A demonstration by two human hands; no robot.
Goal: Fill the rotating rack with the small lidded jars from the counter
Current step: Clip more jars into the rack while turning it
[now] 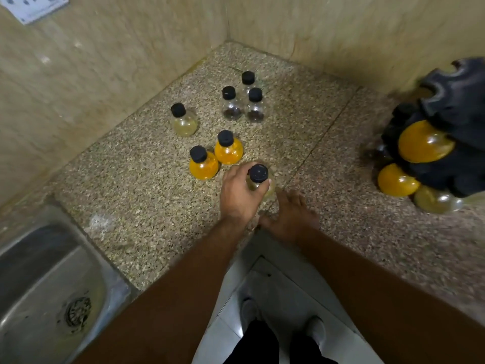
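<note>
My left hand (pixel 240 194) is shut on a small clear jar with a black lid (pixel 259 174), near the counter's front edge. My right hand (pixel 290 216) rests flat and open on the counter just right of it, holding nothing. Several round black-lidded jars stand behind: two orange ones (pixel 204 164) (pixel 228 149), a pale yellow one (pixel 184 121), and three clear ones with dark contents (pixel 232 105) (pixel 255 106) (pixel 248 78). The black rotating rack (pixel 456 109) stands at the right edge, with orange jars (pixel 425 143) (pixel 397 181) and a pale jar (pixel 437 200) hanging in its slots.
The speckled stone counter (pixel 136 185) fits into a tiled wall corner. A steel sink (pixel 42 279) with a drain lies at the lower left. A wall socket (pixel 34 6) is at the top left. Below the counter edge I see floor tiles and my feet.
</note>
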